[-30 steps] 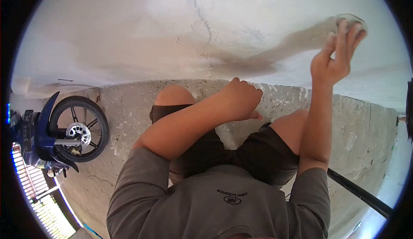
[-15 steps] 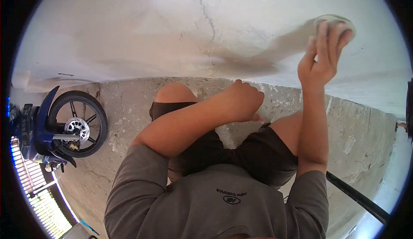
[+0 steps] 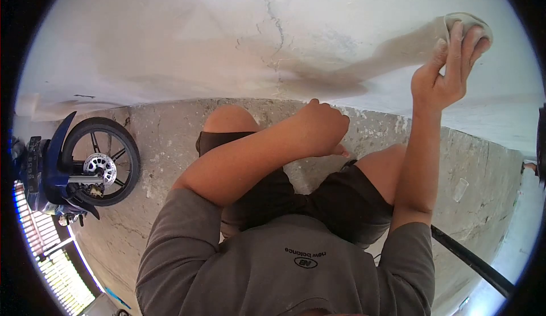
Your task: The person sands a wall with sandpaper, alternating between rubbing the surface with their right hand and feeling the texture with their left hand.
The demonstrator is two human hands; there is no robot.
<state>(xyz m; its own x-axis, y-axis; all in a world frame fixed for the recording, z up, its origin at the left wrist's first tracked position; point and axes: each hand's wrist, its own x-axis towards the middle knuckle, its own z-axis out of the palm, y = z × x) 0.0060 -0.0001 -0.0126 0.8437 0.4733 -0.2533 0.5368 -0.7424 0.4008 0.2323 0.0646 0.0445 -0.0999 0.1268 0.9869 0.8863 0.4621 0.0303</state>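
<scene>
Now that the right hand has slid right, its fingers hold the pad against another bit of wall, but I can't tell the left hand's grip.

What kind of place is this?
Probably a garage or a similar room where vehicles are kept. A motorbike stands on the picture's left, the floor is rough, stained concrete, and the pale wall is plain and cracked.
</scene>
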